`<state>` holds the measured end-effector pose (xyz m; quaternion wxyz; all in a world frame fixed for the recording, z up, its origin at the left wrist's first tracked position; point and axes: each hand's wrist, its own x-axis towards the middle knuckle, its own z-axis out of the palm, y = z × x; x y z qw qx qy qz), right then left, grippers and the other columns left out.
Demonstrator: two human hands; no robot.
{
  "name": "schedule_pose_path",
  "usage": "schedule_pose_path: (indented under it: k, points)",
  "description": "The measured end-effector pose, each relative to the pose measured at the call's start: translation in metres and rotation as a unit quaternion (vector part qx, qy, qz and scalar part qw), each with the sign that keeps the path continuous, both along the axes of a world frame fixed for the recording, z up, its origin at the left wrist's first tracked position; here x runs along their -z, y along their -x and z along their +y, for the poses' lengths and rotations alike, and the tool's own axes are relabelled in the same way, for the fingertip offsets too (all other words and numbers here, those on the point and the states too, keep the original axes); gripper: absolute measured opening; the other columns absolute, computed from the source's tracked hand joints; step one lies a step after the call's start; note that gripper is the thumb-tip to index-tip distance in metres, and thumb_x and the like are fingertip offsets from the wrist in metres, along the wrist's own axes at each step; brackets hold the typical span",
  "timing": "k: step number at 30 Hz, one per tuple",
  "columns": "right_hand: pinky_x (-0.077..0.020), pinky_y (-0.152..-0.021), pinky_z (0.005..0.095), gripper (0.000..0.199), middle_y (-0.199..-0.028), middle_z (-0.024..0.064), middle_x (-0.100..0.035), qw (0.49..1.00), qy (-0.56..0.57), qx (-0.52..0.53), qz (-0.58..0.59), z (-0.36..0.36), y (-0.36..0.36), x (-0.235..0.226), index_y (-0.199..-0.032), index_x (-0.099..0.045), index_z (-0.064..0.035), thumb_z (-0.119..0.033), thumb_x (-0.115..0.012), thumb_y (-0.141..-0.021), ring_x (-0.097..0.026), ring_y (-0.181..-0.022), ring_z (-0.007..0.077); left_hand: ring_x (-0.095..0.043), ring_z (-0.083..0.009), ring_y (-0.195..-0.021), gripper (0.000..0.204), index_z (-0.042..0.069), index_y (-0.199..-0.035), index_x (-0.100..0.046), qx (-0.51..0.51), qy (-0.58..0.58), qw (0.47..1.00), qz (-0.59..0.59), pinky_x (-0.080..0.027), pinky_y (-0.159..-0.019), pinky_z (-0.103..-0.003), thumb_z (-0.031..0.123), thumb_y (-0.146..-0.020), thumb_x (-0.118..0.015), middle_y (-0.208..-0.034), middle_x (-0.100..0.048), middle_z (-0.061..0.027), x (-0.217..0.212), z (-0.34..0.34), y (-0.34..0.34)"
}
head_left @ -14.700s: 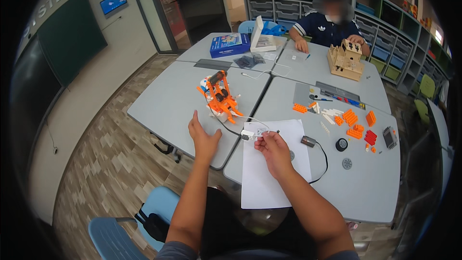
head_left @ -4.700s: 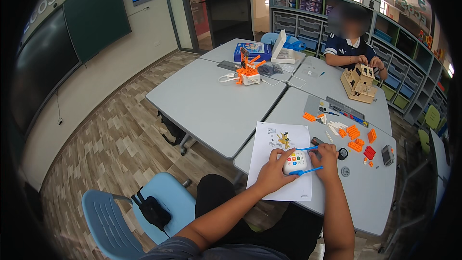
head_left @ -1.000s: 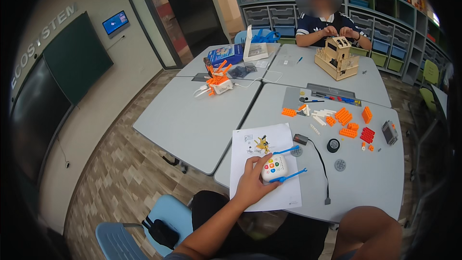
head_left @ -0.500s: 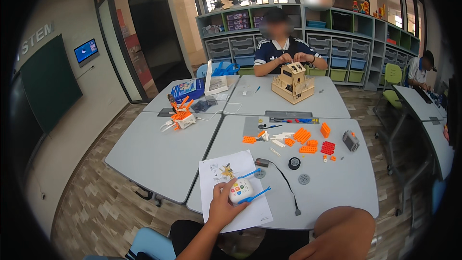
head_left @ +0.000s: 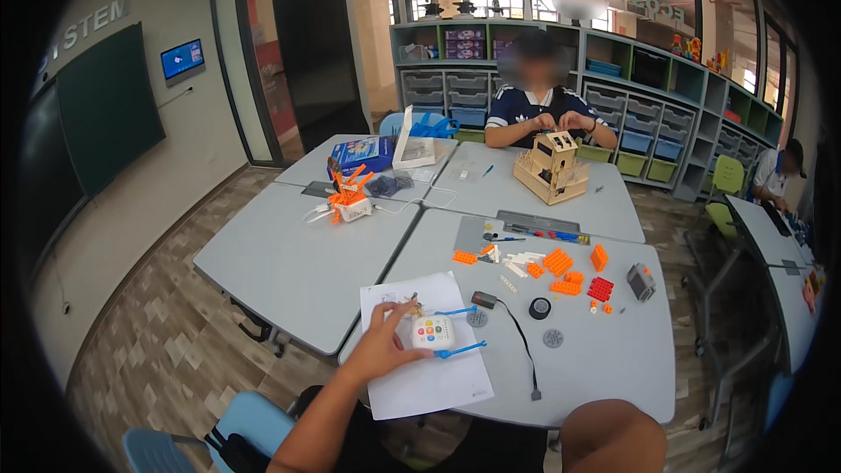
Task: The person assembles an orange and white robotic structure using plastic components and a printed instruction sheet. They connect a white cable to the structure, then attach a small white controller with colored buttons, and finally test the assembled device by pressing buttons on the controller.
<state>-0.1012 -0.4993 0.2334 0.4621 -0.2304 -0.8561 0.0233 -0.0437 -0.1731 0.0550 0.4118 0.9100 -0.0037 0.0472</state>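
A white block-shaped device (head_left: 433,333) with coloured buttons lies over a printed sheet (head_left: 431,385). Two blue arms stick out from its sides towards the right, the upper one near a grey disc (head_left: 477,319). My left hand (head_left: 384,346) is at the device's left edge, thumb and fingers spread apart. The thumb tip appears to touch the lower left corner, while the index finger reaches over a picture on the sheet. My right hand is out of view.
Orange bricks (head_left: 558,261), a red brick (head_left: 601,288), a black wheel (head_left: 540,307), a cabled grey connector (head_left: 536,394) and a grey battery box (head_left: 641,282) lie to the right. An orange model (head_left: 349,200) stands at left. Across the table a person handles a wooden house (head_left: 552,168).
My left hand has loosened and drawn back leftwards from the white device, its fingers now wider apart. The device stays near the grey disc. The whole view has shifted a little.
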Motion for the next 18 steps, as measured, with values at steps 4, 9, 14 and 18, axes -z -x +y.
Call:
schedule_pose_path:
  k: [4, 9, 14, 18]
  points:
    - [-0.0528, -0.069, 0.0441, 0.017, -0.086, 0.0139, -0.062, 1.000, -0.004, 0.011, 0.007, -0.009, -0.007, 0.004, -0.088, -0.068, -0.0017, -0.008, -0.054, -0.096, -0.063, -0.077, 0.0278, -0.063, -0.0155, -0.075, 0.059, 0.010, -0.136, -0.065, -0.034, -0.057, 0.989, -0.129, -0.057, -0.073, -0.030, 0.033, -0.086, -0.087, -0.134, -0.049, -0.0134, 0.018, 0.064, -0.035]
    - [-0.0528, -0.071, 0.0435, 0.016, -0.088, 0.0138, -0.063, 1.000, -0.013, -0.004, 0.012, -0.017, -0.014, 0.009, -0.089, -0.068, -0.0014, -0.008, -0.055, -0.096, -0.063, -0.079, 0.0272, -0.060, -0.0346, -0.116, 0.042, 0.005, -0.124, -0.068, -0.246, -0.239, 0.924, -0.167, -0.047, -0.102, -0.045, 0.033, -0.093, -0.074, -0.129, -0.059, -0.0186, 0.070, 0.152, -0.059]
    - [-0.0528, -0.072, 0.0429, 0.015, -0.089, 0.0136, -0.064, 1.000, -0.027, 0.004, 0.010, -0.020, -0.019, 0.015, -0.090, -0.068, -0.0011, -0.008, -0.056, -0.096, -0.063, -0.081, 0.0266, -0.056, -0.0369, -0.129, 0.040, 0.002, -0.124, -0.068, -0.256, -0.265, 0.917, -0.154, -0.042, -0.109, -0.048, 0.031, -0.096, -0.066, -0.134, -0.063, -0.0204, 0.071, 0.134, -0.051]
    - [-0.0528, -0.073, 0.0425, 0.014, -0.091, 0.0135, -0.064, 1.000, -0.024, 0.005, 0.003, -0.023, -0.017, 0.017, -0.090, -0.069, -0.0009, -0.008, -0.057, -0.096, -0.064, -0.083, 0.0262, -0.057, -0.0366, -0.129, 0.039, 0.002, -0.123, -0.068, -0.255, -0.257, 0.917, -0.167, -0.043, -0.109, -0.048, 0.030, -0.095, -0.066, -0.132, -0.064, -0.0206, 0.073, 0.135, -0.050]
